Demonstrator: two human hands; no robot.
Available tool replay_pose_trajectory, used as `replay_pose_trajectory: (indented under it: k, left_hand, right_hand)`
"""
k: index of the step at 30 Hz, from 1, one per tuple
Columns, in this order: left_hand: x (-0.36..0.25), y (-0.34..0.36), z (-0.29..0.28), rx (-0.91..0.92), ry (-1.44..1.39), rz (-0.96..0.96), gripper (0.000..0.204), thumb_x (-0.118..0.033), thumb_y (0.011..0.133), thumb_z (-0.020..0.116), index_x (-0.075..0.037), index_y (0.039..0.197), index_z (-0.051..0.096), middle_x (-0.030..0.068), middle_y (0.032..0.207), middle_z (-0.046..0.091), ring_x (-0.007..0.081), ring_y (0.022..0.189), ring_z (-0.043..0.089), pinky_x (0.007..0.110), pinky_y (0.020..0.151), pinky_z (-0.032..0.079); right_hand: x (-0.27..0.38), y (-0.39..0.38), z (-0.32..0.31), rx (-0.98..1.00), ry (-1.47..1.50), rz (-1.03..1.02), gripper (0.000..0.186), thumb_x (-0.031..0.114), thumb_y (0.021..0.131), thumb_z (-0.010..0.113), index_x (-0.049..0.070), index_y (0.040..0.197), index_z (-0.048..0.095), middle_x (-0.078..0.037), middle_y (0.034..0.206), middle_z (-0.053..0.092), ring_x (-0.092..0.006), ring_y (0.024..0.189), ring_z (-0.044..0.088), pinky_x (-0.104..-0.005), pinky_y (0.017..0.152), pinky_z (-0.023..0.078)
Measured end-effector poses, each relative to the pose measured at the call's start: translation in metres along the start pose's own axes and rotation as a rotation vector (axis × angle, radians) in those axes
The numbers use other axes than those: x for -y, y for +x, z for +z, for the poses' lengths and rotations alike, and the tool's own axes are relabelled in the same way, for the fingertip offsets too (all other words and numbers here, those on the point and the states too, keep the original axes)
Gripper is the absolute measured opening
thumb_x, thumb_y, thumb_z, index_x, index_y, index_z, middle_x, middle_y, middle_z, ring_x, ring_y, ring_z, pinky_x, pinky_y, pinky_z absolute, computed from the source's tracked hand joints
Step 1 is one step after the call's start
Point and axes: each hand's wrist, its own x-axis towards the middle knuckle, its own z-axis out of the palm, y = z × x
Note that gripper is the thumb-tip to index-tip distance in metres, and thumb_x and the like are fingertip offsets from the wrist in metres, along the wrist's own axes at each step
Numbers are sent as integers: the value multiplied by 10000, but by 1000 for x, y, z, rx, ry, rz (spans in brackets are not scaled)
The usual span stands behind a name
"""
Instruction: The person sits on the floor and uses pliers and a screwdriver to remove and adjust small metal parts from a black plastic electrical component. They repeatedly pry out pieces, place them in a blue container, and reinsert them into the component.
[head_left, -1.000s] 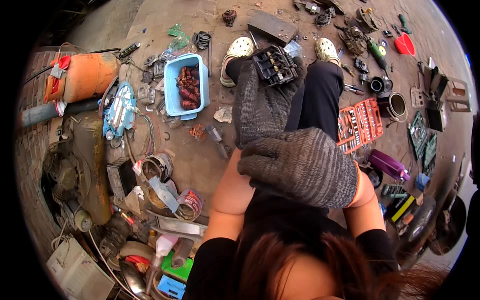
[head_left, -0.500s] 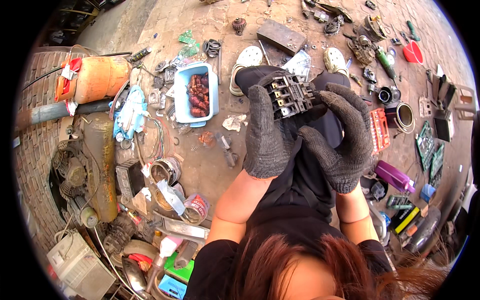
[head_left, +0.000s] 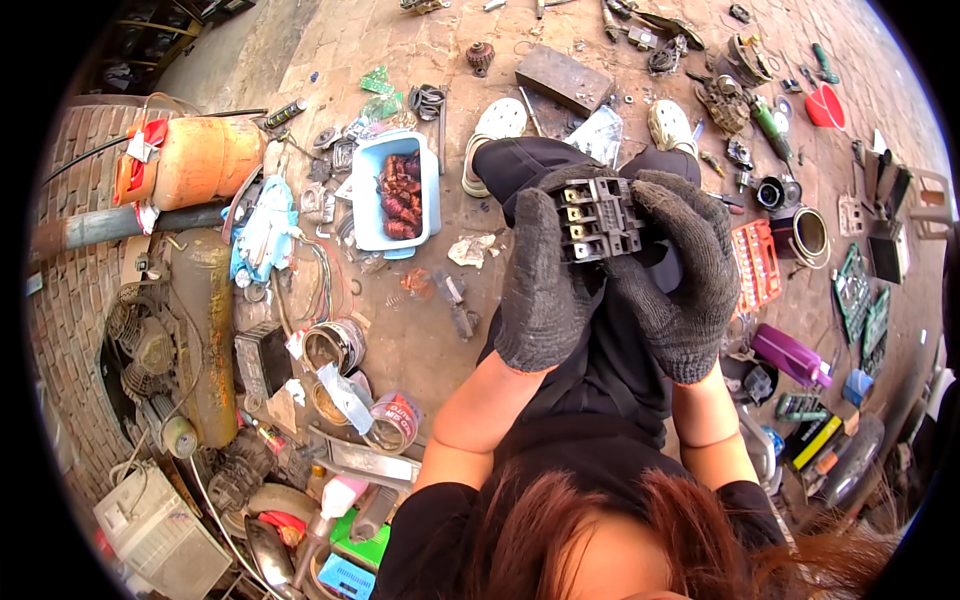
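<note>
Between my gloved hands, over my lap, is a black electrical contactor (head_left: 604, 222) with a row of metal terminals along its left side. My left hand (head_left: 542, 285), in a dark grey knitted glove, is closed round its left side with the thumb upright. My right hand (head_left: 685, 275), gloved the same way, grips the contactor's right end between fingers and thumb. The fingers under and behind the part are hidden.
A light blue tub (head_left: 433, 195) holding copper windings is on the ground to the left. An orange gas cylinder (head_left: 205, 162) lies farther left. On the right are a red socket case (head_left: 757, 265) and a purple bottle (head_left: 788, 353). Ahead sits a dark metal block (head_left: 563, 78).
The contactor has shifted a little right and down and turned more level. My right hand has closed in from beside it onto its right end.
</note>
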Motion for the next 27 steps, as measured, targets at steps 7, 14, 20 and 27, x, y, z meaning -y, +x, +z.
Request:
replay_pose_trajectory:
  k: [7, 14, 20, 27]
  left_hand:
    - [-9, 5, -26, 58, -431, -251, 506, -422, 991, 288, -55, 1296, 458, 171, 1262, 512, 297, 1159, 505, 473, 1022, 391]
    - [-8, 7, -36, 119, -284, -280, 521, -396, 991, 246, -63, 1373, 368, 154, 1382, 427, 256, 1269, 424, 446, 1104, 307]
    - [-8, 11, -35, 95, -361, -283, 566, -469, 970, 303, -49, 1332, 419, 161, 1307, 488, 276, 1206, 477, 452, 1065, 356]
    - [-6, 6, -22, -99, -48, -72, 674, -569, 951, 325, -45, 1370, 387, 212, 1316, 475, 350, 1181, 506, 556, 1026, 384]
  right_hand:
    - [7, 9, 1, 78, 6, -36, 518, 155, 655, 798, 55, 1132, 623, -115, 1127, 603, -309, 1034, 556, -388, 891, 448]
    - [12, 13, 4, 109, -2, 0, 540, 177, 626, 823, 25, 1107, 630, -144, 1095, 610, -308, 1042, 569, -391, 920, 442]
    - [14, 16, 5, 112, -23, 9, 526, 180, 626, 823, 31, 1095, 637, -146, 1086, 615, -310, 1031, 571, -391, 911, 446]
    - [-5, 8, 12, 139, 173, 52, 654, 161, 664, 809, 10, 1243, 546, -171, 1260, 541, -306, 1199, 500, -406, 1025, 382]
